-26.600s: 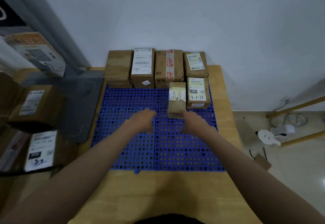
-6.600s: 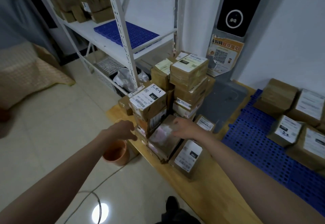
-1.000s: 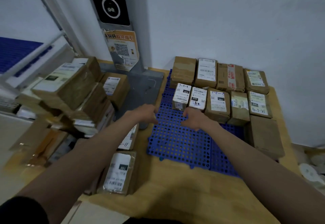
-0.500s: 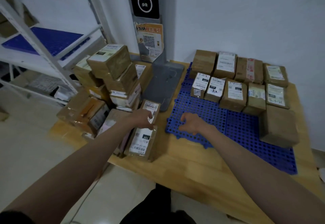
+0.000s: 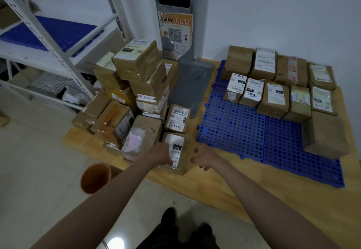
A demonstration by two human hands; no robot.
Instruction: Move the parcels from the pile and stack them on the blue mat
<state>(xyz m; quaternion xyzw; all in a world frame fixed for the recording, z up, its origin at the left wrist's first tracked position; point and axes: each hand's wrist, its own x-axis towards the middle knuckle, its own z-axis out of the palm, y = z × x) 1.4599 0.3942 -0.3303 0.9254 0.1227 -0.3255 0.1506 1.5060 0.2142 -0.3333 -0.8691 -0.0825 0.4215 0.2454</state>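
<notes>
A brown parcel with a white label (image 5: 178, 147) lies at the near end of the pile (image 5: 140, 72) on the wooden table (image 5: 224, 188). My left hand (image 5: 160, 154) grips its left side and covers part of the label. My right hand (image 5: 203, 157) has curled fingers against its right edge. The blue mat (image 5: 234, 129) lies to the right. Two rows of labelled parcels (image 5: 273, 96) stand along its far side, and a larger plain box (image 5: 326, 135) sits at its right edge.
Another parcel marked 4-3-11 (image 5: 176, 118) lies just behind the one I hold. A grey stand base (image 5: 193, 80) sits between pile and mat. An orange bucket (image 5: 95, 177) stands on the floor below the table's left end. White shelving (image 5: 48, 39) is at the left.
My view has swung left from the mat toward the pile. Both hands have dropped from near the mat's corner onto the near labelled parcel, one on each side.
</notes>
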